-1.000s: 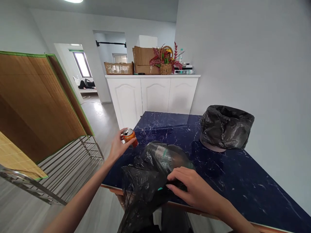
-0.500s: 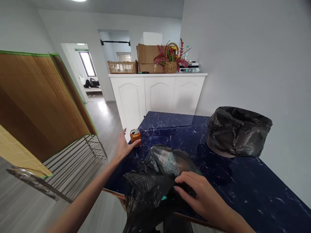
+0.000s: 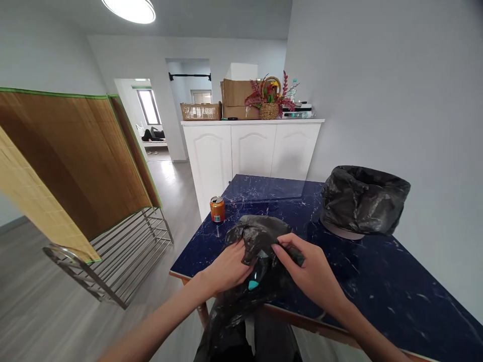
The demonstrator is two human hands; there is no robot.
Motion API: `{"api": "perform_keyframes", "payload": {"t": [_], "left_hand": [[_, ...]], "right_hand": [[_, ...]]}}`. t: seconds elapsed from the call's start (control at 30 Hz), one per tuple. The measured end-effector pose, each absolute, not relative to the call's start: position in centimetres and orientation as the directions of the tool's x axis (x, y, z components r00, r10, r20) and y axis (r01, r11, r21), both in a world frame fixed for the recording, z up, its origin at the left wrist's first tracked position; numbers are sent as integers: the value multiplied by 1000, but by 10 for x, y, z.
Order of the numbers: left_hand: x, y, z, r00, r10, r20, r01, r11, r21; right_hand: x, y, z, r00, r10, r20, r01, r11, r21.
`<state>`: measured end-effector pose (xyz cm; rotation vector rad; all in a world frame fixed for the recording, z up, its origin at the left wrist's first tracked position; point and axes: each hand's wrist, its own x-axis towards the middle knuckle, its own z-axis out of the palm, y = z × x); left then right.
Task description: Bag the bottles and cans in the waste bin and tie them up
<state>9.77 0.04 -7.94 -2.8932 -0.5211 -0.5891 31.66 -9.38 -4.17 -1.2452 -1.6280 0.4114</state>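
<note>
A black plastic bag [image 3: 260,236] lies at the near edge of a dark blue marble-patterned table [image 3: 370,281] and hangs over its front. Inside the bag shows a plastic bottle with a teal cap [image 3: 253,284]. My left hand [image 3: 228,266] grips the bag's left side, fingers closed on the film. On the bag's right side my right hand [image 3: 307,271] pinches a fold of the plastic. An orange drink can [image 3: 218,209] stands upright, alone, near the table's left edge, well clear of both hands.
A bin lined with a black bag [image 3: 364,201] stands at the table's right by the wall. White cabinets [image 3: 252,148] at the back carry cardboard boxes and a flower basket [image 3: 269,98]. A bamboo screen on a metal rack [image 3: 75,166] stands at left.
My left hand let go of the orange can, which now stands on the table, and came back to grip the black bag. The right hand shifted its hold on the bag.
</note>
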Motion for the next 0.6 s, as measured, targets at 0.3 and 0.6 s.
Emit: {"api": "perform_keyframes", "payload": {"t": [0.3, 0.6], "left_hand": [[158, 53, -51, 927, 321, 194, 310, -947, 81], [68, 16, -2, 918, 275, 287, 137, -897, 421]], "right_hand": [[346, -65, -42, 224, 848, 481, 440, 352, -826], [377, -49, -69, 330, 845, 421, 313, 322, -893]]}}
